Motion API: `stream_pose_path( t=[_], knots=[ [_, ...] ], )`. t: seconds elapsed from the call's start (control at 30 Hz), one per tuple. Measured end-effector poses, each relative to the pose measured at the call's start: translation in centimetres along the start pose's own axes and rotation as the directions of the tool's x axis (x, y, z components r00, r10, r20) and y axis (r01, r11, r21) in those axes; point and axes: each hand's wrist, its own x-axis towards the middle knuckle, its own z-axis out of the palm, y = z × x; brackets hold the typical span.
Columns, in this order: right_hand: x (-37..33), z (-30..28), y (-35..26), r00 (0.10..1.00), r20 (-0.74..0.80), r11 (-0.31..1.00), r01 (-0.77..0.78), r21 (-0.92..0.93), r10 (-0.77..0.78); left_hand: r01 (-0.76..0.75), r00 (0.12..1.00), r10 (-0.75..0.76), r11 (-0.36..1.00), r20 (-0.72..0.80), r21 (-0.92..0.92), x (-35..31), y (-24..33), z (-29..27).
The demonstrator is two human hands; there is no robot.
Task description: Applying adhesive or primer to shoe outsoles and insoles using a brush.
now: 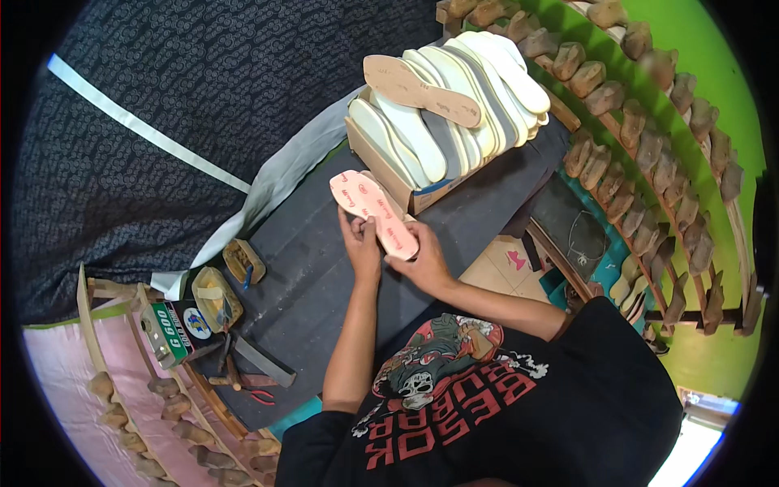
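A pale pink shoe insole with red printing is held up in front of my body, over the dark worktable. My left hand grips its left edge, the thumb lying on top. At the lower right end, my right hand closes on the heel part. Just beyond the insole stands a cardboard box heaped with many cream and grey insoles. On that heap lies a brown insole pattern with dark handwriting. The undersides of the held insole and some of my fingers are hidden.
The dark worktable carries two tubs, a green and white tin, a hammer, a flat blade and red-handled pliers at left. Racks of wooden shoe lasts line the right wall; more lasts sit lower left.
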Motion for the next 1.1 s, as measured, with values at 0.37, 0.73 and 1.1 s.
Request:
stream_pose_path(
  t=[0.37, 0.73, 1.1],
  knots=[
    [2.2, -0.3, -0.1, 0.813, 0.572, 0.931, -0.118, 0.345, -0.108, 0.221, 0.968, -0.240, 0.695, 0.069, -0.684, -3.8, 0.2, -3.8],
    [5.2, 0.8, -1.8, 0.661, 0.703, 0.944, 0.025, 0.329, -0.262, 0.166, 0.927, -0.303, 0.860, -0.221, -0.483, -12.2, -0.1, -6.3],
    [5.8, 13.2, -8.0, 0.455, 0.806, 0.918, 0.075, 0.389, -0.378, 0.097, 0.943, -0.286, 0.727, -0.171, -0.680, -14.0, 1.2, -12.2]
  ],
)
